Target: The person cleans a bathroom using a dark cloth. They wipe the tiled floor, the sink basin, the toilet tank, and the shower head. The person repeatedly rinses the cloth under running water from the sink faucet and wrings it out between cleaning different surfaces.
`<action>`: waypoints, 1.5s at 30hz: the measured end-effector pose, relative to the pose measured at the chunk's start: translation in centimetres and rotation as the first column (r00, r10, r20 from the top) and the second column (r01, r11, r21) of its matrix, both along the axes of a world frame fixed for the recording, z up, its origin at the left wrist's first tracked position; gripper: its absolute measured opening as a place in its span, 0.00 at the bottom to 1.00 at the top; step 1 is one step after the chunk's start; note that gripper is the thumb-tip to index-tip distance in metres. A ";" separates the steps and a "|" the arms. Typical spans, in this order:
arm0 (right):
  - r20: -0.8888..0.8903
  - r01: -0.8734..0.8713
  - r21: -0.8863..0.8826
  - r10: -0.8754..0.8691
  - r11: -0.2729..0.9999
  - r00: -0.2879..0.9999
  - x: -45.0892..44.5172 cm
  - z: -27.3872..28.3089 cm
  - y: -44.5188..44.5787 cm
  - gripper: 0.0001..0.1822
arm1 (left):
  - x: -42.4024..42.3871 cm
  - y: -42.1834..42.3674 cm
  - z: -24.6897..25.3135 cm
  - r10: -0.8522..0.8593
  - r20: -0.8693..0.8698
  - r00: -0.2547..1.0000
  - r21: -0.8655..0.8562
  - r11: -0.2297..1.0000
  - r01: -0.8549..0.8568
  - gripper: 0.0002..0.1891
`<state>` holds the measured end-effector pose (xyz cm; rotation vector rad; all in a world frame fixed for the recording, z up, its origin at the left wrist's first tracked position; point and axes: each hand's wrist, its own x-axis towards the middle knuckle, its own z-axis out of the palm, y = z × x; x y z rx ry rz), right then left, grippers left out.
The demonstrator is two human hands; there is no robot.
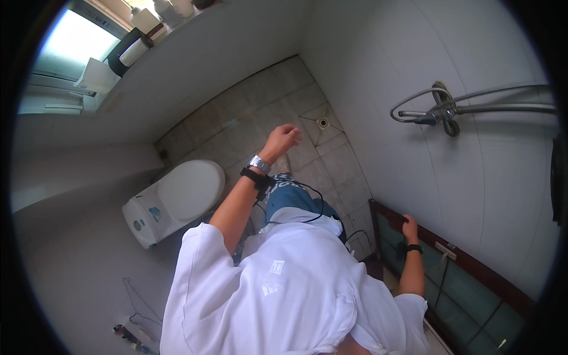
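Observation:
My left hand hangs over the tiled floor with loosely curled fingers and nothing seen in it. A metal-banded wristwatch and a black strap are on that arm. At the right, my right hand grips the upper edge of a glazed door with a dark red-brown frame; a black band circles the wrist. The door has a pale latch plate on its edge. A black cable loops across my blue shorts.
To the left stands a white toilet with its lid down. A floor drain lies beyond my left hand. A shower mixer with a hose is fixed to the right wall. Bottles and a roll sit on the window ledge.

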<state>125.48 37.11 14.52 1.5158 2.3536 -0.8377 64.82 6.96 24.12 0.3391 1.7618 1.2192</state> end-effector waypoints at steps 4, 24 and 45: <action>-0.077 0.121 -0.066 -0.126 0.990 0.989 3.0 -1.2 -10.2 0.18 | 3.0 -3.5 0.5 -0.006 0.018 1.000 -0.029 1.000 0.007 0.16; -0.227 0.750 0.243 -0.715 0.615 0.661 20.8 1.3 -33.9 0.30 | 16.9 -4.7 3.7 -0.549 -0.056 0.834 -0.024 0.836 0.548 0.20; -0.061 0.620 0.421 -0.661 0.662 0.748 17.9 8.9 -7.9 0.31 | 5.5 4.0 4.5 -0.392 -0.066 0.918 0.051 0.917 0.396 0.19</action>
